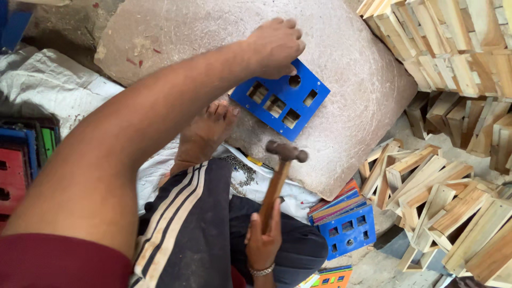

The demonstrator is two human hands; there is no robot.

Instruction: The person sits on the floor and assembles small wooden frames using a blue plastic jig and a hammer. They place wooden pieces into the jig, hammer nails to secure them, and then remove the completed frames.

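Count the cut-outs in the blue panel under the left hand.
5: four rectangular ones in the blue panel, at upper left, centre, lower middle and right, plus one round hole by the left hand, which may hide more.

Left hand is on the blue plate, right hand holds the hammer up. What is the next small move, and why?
Probably bring the hammer down near the left hand. The fingers press the blue plate flat on the stone slab, and the right hand holds the hammer head raised just below the plate.
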